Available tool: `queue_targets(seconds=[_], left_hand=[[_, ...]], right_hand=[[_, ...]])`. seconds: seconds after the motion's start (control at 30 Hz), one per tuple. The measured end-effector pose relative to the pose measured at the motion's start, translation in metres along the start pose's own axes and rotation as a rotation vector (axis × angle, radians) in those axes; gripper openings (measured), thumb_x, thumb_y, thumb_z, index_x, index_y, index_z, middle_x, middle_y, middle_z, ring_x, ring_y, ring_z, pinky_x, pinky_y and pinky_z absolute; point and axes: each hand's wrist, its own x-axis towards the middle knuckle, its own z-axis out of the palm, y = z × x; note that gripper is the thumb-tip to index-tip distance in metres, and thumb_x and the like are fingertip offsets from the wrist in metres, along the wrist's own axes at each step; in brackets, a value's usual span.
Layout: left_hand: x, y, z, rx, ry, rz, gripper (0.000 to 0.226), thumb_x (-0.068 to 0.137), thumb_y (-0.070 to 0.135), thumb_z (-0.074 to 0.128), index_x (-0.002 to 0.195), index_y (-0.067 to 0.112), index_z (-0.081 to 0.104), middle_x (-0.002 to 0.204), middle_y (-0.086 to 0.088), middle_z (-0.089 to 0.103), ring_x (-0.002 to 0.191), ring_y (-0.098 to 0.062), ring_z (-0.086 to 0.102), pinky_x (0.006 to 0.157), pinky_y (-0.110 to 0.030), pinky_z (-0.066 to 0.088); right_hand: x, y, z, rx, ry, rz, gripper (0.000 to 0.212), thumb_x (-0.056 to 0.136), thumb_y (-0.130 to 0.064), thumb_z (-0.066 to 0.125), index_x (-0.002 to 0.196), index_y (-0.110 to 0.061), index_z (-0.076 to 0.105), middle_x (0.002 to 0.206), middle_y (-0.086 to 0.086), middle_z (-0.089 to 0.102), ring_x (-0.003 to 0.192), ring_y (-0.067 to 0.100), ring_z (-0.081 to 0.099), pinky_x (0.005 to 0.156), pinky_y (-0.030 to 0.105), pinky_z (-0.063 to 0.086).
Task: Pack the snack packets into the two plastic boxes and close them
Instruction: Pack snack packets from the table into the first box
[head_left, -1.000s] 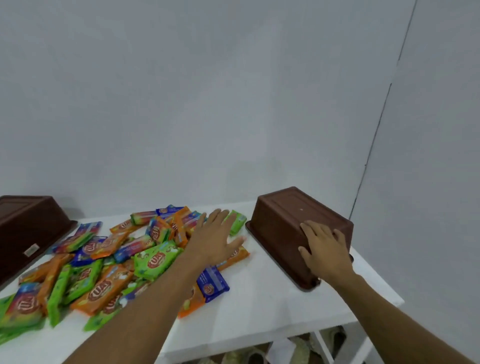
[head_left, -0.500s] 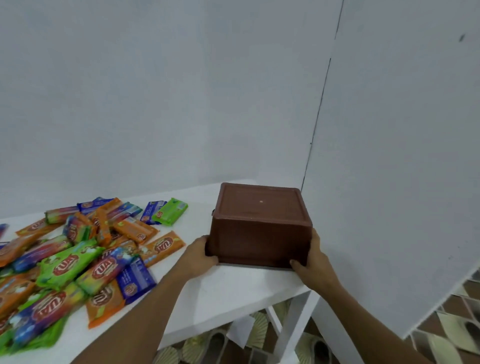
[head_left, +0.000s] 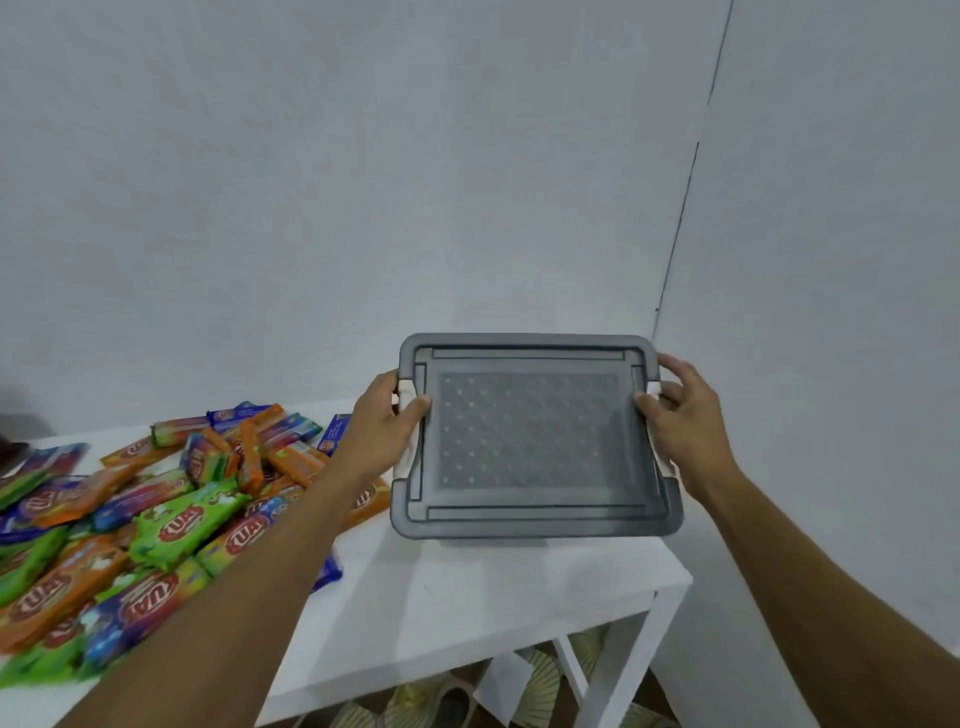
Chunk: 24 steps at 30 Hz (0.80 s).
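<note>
The brown plastic box, upside down before, now shows its grey dimpled lid (head_left: 530, 431); left hand (head_left: 387, 431) and right hand (head_left: 680, 421) grip its sides above the white table's (head_left: 467, 597) right edge.

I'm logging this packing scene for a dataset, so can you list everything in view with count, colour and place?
box: one, grey lid facing the camera, white side latches, held up over the table's right end.
snack packets: a loose pile, too many to count; orange, green, blue; left half of the table.
table: one, white, against the wall.
dark brown object: one, cut off at the left edge.
slippers: pale green, count unclear, on the floor beneath.
left hand: grips the box's left latch.
right hand: grips the right latch.
</note>
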Motion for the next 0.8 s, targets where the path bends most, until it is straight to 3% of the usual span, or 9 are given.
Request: queue_targets(seconds=[0.1, 0.2, 0.33, 0.43, 0.57, 0.63, 0.73, 0.8], left_hand=[[-0.004, -0.005, -0.001, -0.05, -0.078, -0.146, 0.017, 0.098, 0.019, 0.051, 0.113, 0.02, 0.058, 0.103, -0.003, 0.065, 0.088, -0.014, 0.061, 0.071, -0.027, 0.045], [-0.015, -0.015, -0.001, -0.045, -0.191, -0.293, 0.021, 0.1, 0.02, 0.046, 0.118, 0.018, 0.055, 0.102, -0.004, 0.064, 0.084, -0.012, 0.06, 0.072, -0.029, 0.047], [-0.023, -0.026, -0.008, -0.124, -0.231, -0.323, 0.035, 0.102, 0.017, 0.035, 0.131, 0.027, 0.051, 0.121, 0.002, 0.059, 0.099, -0.004, 0.055, 0.072, -0.021, 0.042], [-0.027, -0.027, -0.009, -0.258, -0.222, -0.378, 0.035, 0.105, 0.015, 0.032, 0.13, 0.033, 0.048, 0.119, 0.0, 0.06, 0.089, -0.005, 0.057, 0.069, -0.022, 0.045], [-0.029, -0.041, -0.006, -0.087, -0.183, -0.419, 0.037, 0.105, 0.016, 0.037, 0.137, 0.028, 0.049, 0.145, -0.003, 0.045, 0.127, -0.021, 0.044, 0.096, -0.034, 0.04], [-0.027, -0.049, -0.007, 0.054, -0.173, -0.374, 0.037, 0.104, 0.019, 0.039, 0.14, 0.026, 0.048, 0.148, -0.004, 0.042, 0.135, -0.024, 0.038, 0.099, -0.035, 0.035], [-0.024, -0.047, -0.007, 0.183, -0.111, -0.257, 0.03, 0.104, 0.023, 0.037, 0.123, 0.018, 0.06, 0.134, -0.007, 0.051, 0.122, -0.021, 0.046, 0.098, -0.034, 0.037], [-0.021, -0.042, -0.006, 0.222, -0.046, -0.197, 0.028, 0.104, 0.028, 0.038, 0.091, 0.019, 0.062, 0.109, -0.006, 0.059, 0.097, -0.016, 0.05, 0.08, -0.03, 0.037]], right_hand=[[0.009, 0.008, 0.005, -0.147, -0.067, 0.103, 0.047, 0.092, -0.018, 0.062, 0.137, -0.025, 0.052, 0.12, 0.006, 0.067, 0.103, 0.022, 0.065, 0.097, 0.041, 0.051], [0.013, 0.014, 0.011, -0.268, -0.168, 0.163, 0.044, 0.095, -0.014, 0.055, 0.138, -0.018, 0.053, 0.118, 0.008, 0.068, 0.105, 0.024, 0.064, 0.1, 0.039, 0.049], [0.013, 0.017, 0.016, -0.364, -0.21, 0.169, 0.045, 0.097, -0.003, 0.04, 0.138, -0.014, 0.053, 0.122, 0.012, 0.063, 0.108, 0.026, 0.06, 0.102, 0.037, 0.046], [0.015, 0.028, 0.017, -0.342, -0.227, 0.196, 0.045, 0.096, -0.003, 0.043, 0.137, -0.017, 0.055, 0.124, 0.01, 0.065, 0.11, 0.026, 0.061, 0.103, 0.04, 0.046], [0.018, 0.047, 0.017, -0.341, -0.223, 0.268, 0.042, 0.096, -0.007, 0.039, 0.126, -0.021, 0.064, 0.122, 0.009, 0.066, 0.106, 0.028, 0.062, 0.098, 0.044, 0.05], [0.015, 0.049, 0.018, -0.35, -0.204, 0.272, 0.037, 0.096, -0.014, 0.04, 0.117, -0.019, 0.069, 0.12, 0.009, 0.067, 0.105, 0.028, 0.062, 0.098, 0.044, 0.049], [0.009, 0.045, 0.016, -0.354, -0.216, 0.239, 0.031, 0.098, -0.027, 0.046, 0.113, -0.016, 0.071, 0.114, 0.007, 0.068, 0.101, 0.026, 0.061, 0.094, 0.039, 0.048], [0.008, 0.041, 0.015, -0.388, -0.21, 0.2, 0.033, 0.097, -0.029, 0.052, 0.12, -0.013, 0.068, 0.119, 0.007, 0.067, 0.107, 0.026, 0.061, 0.096, 0.037, 0.047]])
